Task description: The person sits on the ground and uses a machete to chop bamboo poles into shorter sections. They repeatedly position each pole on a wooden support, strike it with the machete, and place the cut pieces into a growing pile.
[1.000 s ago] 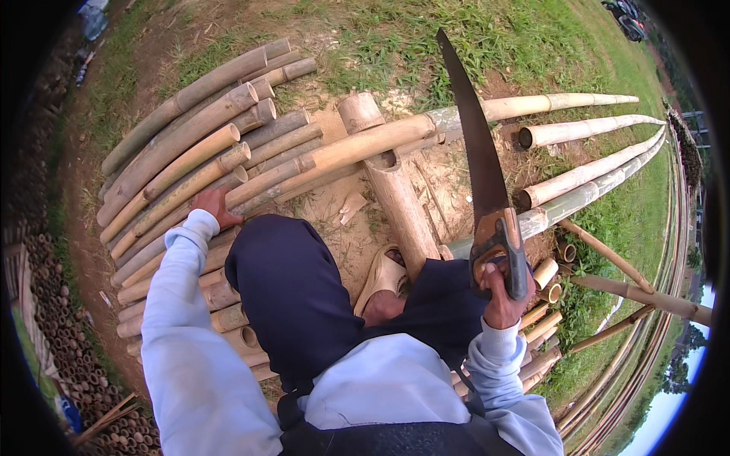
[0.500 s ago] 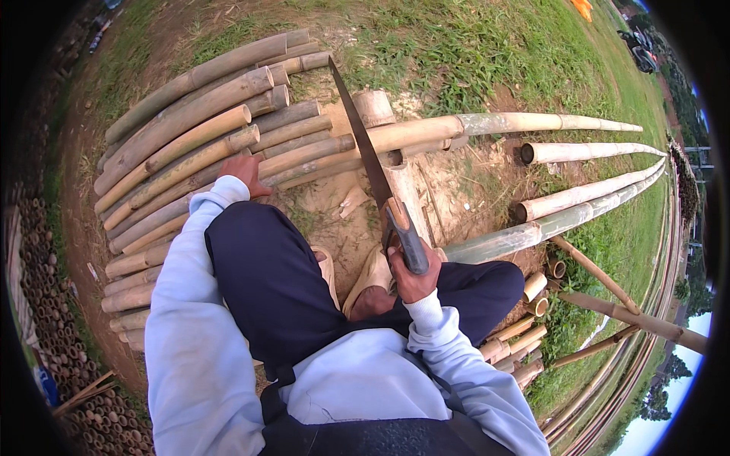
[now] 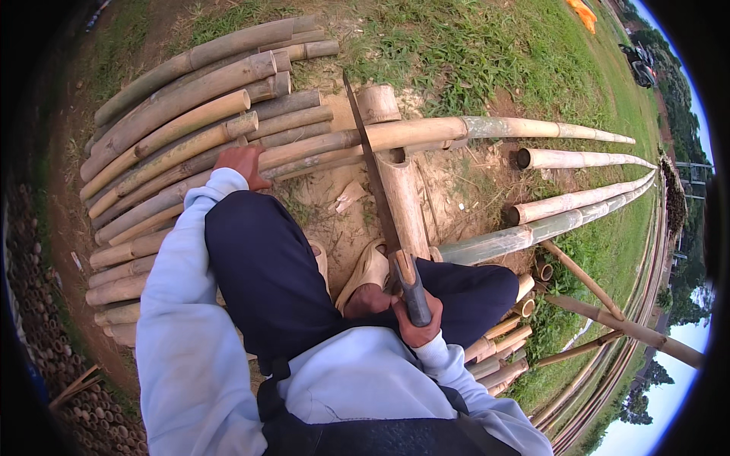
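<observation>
In my right hand (image 3: 420,319) is the dark grip of a handsaw (image 3: 374,169), its long blade pointing away from me. The blade's edge lies across a long bamboo pole (image 3: 430,132) that runs from left to right in front of me. Left of the blade, my left hand (image 3: 242,164) is closed over the same pole, thumb toward me; most of its fingertips are hidden. Under the pole, near the saw, lies a thick bamboo log (image 3: 405,199) pointing away from me. Pale sawdust (image 3: 327,196) covers the ground around it.
Several cut bamboo lengths (image 3: 182,95) lie side by side at the left. More long poles (image 3: 525,243) stretch off to the right, near a bamboo frame (image 3: 608,323). Short bamboo pieces (image 3: 502,346) lie beside my right knee. Grass (image 3: 471,57) grows beyond.
My right hand has drawn the saw back toward me, its tip coming nearer the pole. My left hand stays on the pole. The view has shifted slightly.
</observation>
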A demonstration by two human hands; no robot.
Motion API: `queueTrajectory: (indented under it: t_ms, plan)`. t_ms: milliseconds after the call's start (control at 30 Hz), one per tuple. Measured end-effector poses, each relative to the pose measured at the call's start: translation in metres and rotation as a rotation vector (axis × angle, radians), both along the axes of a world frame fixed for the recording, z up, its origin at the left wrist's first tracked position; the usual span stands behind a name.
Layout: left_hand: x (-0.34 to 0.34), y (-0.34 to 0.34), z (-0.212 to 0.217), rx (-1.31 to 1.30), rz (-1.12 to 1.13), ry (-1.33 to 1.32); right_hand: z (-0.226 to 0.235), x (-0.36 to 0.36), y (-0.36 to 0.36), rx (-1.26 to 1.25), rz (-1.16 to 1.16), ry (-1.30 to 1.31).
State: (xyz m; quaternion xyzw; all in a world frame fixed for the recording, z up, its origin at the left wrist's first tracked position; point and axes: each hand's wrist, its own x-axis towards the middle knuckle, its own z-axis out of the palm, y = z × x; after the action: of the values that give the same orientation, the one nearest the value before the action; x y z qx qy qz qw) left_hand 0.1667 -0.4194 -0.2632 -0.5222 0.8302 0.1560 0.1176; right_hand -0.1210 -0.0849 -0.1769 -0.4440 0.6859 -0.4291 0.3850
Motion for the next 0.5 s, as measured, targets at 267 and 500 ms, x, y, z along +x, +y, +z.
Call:
queueTrajectory:
  t_ms: [267, 500]
  plan:
    - [-0.008, -0.007, 0.004, -0.030, -0.045, -0.034, -0.029, -0.018, -0.151, 0.121, -0.050, -0.225]
    - [-0.003, -0.011, 0.004, -0.003, -0.043, -0.056, -0.004, -0.004, 0.008, 0.064, 0.067, -0.004]
